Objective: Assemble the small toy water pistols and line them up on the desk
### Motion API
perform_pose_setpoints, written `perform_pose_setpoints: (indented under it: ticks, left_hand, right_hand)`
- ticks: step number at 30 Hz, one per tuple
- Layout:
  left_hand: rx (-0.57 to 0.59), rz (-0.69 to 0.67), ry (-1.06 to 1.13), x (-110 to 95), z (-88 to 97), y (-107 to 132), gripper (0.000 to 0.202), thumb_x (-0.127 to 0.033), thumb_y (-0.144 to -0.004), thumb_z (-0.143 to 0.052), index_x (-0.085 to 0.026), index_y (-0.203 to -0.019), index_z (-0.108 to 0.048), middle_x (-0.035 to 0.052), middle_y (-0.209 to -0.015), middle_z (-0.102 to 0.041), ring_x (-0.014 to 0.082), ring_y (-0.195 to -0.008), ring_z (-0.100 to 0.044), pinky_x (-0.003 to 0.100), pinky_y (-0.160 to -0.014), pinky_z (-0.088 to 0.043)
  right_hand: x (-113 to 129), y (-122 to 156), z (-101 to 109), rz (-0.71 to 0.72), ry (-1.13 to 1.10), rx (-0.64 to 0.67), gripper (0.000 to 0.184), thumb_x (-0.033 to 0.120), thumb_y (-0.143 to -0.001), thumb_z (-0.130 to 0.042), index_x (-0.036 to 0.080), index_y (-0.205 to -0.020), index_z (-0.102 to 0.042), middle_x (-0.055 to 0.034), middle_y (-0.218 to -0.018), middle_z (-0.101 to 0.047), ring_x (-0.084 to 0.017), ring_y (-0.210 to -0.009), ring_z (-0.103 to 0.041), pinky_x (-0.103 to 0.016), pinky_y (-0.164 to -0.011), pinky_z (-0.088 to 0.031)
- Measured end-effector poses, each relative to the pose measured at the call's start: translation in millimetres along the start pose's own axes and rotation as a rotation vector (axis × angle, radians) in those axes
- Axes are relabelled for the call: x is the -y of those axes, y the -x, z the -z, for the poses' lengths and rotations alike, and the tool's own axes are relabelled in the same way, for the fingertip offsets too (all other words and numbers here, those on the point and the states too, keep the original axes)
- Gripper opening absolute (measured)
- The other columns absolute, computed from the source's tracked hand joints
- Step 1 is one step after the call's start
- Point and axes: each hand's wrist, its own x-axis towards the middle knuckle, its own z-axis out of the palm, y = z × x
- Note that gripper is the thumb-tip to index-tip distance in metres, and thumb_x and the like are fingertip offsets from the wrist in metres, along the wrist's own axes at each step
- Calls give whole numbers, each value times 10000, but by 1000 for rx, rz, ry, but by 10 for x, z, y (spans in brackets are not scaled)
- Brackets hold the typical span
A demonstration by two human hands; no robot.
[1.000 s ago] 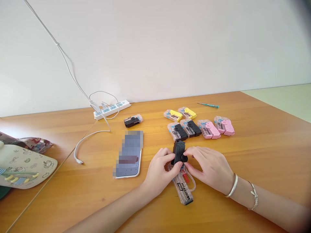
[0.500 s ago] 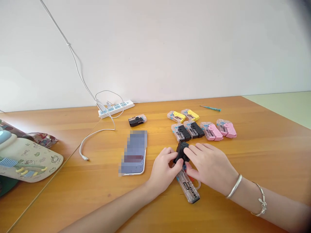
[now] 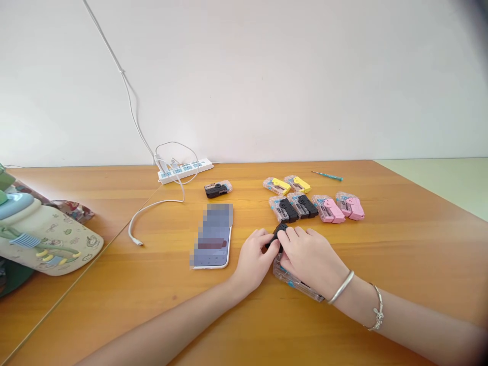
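Note:
Both hands close around a mini water gun (image 3: 296, 285) with a clear body and a black part at its far end. My left hand (image 3: 254, 260) pinches the black part from the left. My right hand (image 3: 308, 255) wraps over it from the right and hides much of the toy. Just beyond lie two black-and-clear water guns (image 3: 288, 209), two pink ones (image 3: 332, 211) to their right and two yellow ones (image 3: 280, 186) behind. Another black one (image 3: 217, 189) rests alone farther left.
A phone (image 3: 212, 239) lies left of my hands. Behind it are a white power strip (image 3: 185, 171) and a white charging cable (image 3: 151, 206). At the left edge a patterned bottle (image 3: 57, 236) leans into view. A teal screwdriver (image 3: 328, 176) lies at the back right of the wooden table (image 3: 400, 284).
The clear body of the held water gun has swung to the right, and its printed side no longer faces me. My right hand now covers more of it. The view has shifted slightly.

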Motion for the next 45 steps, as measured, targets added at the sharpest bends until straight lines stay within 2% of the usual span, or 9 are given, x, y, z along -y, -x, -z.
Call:
perform_pose_setpoints:
  ticks: [10, 17, 21, 25, 29, 33, 45]
  left_hand:
    - [-2, 13, 5, -3, 3, 4, 378, -283, -887, -413, -195, -528, -332, -30, -605, -343, 153, -626, -397, 270, -592, -320]
    - [-7, 36, 16, 20, -13, -16, 371, -287, -869, -403, -194, -524, -303, -34, -598, -327, 147, -605, -366, 269, -579, -288]
    - [1, 49, 31, 29, -11, -25, 357, -306, -870, -370, -195, -537, -308, -30, -603, -336, 151, -613, -371, 274, -589, -279]
    - [1, 69, 60, 29, -2, -30, 339, -320, -866, -351, -197, -551, -321, -29, -604, -340, 152, -614, -367, 275, -590, -281]
    - [-24, 107, 106, 28, 2, -29, 327, -333, -869, -326, -202, -570, -315, -31, -612, -338, 147, -606, -361, 268, -577, -287]
    - [-37, 137, 143, 22, -1, -16, 314, -332, -868, -327, -202, -582, -323, -28, -625, -355, 145, -617, -372, 264, -583, -306]
    - [-72, 164, 156, 8, 5, -4, 294, -330, -874, -339, -207, -606, -328, -25, -648, -354, 148, -626, -357, 266, -588, -302]
  right_hand:
    - [-45, 6, 29, 19, 7, 43, 141, 44, -710, -524, 182, -720, -498, -23, -627, -597, -169, -544, -572, -284, -482, -270]
    - [-28, 10, -42, 39, 75, 90, 102, 107, -741, -569, 171, -757, -490, -43, -700, -603, -188, -607, -581, -286, -530, -277]
    - [16, -1, -55, 34, 125, 120, 67, 137, -773, -572, 155, -777, -508, -56, -714, -595, -191, -582, -581, -286, -510, -259]
    - [34, -18, -57, 41, 170, 149, 38, 103, -796, -525, 140, -792, -527, -59, -705, -586, -178, -526, -570, -280, -471, -230]
    - [43, -43, -43, 50, 215, 167, 142, 22, -797, -441, 130, -810, -532, -61, -704, -575, -162, -488, -550, -274, -447, -213]
    - [54, -81, -18, 66, 241, 182, 175, 8, -798, -408, 127, -813, -536, -62, -688, -573, -158, -472, -539, -270, -435, -212]
    - [89, -119, -52, 45, 283, 126, 201, -13, -788, -366, 141, -771, -494, -47, -635, -541, -152, -443, -499, -275, -438, -200]
